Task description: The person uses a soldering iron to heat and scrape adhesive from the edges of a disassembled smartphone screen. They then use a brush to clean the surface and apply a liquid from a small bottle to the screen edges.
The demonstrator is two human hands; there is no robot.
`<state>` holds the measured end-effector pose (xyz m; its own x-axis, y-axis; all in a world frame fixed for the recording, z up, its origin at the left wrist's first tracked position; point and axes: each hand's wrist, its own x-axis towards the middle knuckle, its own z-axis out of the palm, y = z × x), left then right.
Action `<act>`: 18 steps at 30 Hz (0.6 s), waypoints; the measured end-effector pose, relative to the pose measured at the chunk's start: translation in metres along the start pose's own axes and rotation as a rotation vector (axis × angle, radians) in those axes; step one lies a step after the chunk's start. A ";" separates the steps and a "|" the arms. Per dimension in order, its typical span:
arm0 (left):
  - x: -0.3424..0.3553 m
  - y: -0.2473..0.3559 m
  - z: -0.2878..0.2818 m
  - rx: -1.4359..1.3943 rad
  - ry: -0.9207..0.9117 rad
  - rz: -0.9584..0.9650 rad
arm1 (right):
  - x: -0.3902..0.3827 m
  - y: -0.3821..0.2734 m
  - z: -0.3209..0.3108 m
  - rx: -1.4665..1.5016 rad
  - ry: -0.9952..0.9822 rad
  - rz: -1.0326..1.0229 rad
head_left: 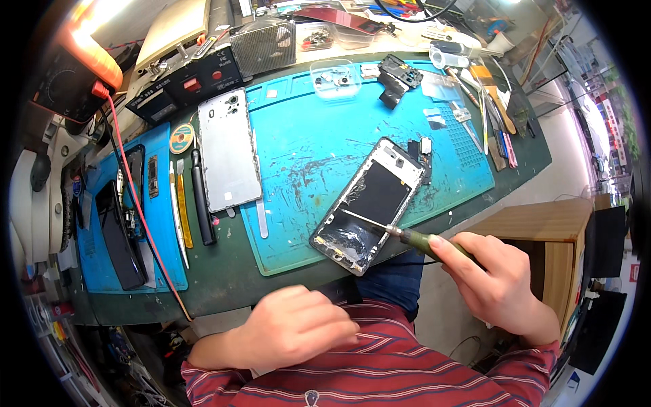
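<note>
**Open phone on the blue mat: light and stiff at the rim, delicate inside**

The dark green counter (234, 261) carries a large blue mat (291, 136), and I give each place from this mat. Along its left edge lies a grey back panel (227, 152). This should be light and smooth, so it may slide easily.

The black phone frame (383, 193) lies slantwise on the right-hand near part of the mat, and its lower end passes over the mat's near edge. I judge it light and quite stiff along the long sides, but the glossy dark film inside seems thin and easy to damage. The better hold is at both long rims, with the fingers away from the inner parts.

The right hand (498, 278) is outside the mat's near edge, toward the right; its fingers are closed around the handle of a green-handled tool (417, 241). The left hand (291, 325) is above the lap, nearer the body than the mat's near left corner. Its fingers are loosely bent; the palm is hidden, so I cannot tell whether it holds something.

The tool looks like a soldering iron. Its thin metal shaft reaches over the mat's near edge and across the frame. The metal may be hot, therefore only the handle is a safe grip.
</note>
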<state>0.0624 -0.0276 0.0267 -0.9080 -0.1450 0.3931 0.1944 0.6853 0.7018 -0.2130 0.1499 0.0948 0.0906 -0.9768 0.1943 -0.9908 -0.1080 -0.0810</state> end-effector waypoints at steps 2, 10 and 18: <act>-0.001 -0.006 -0.001 0.135 0.088 -0.042 | 0.002 -0.004 0.005 -0.009 -0.008 0.033; -0.001 -0.022 0.014 0.384 0.307 -0.241 | 0.005 -0.009 0.010 -0.010 -0.024 0.067; 0.003 -0.024 0.017 0.388 0.325 -0.264 | 0.007 -0.011 0.009 -0.019 -0.043 0.074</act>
<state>0.0488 -0.0321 0.0005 -0.7346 -0.5171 0.4393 -0.2301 0.7989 0.5557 -0.2004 0.1426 0.0883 0.0204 -0.9891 0.1460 -0.9967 -0.0316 -0.0750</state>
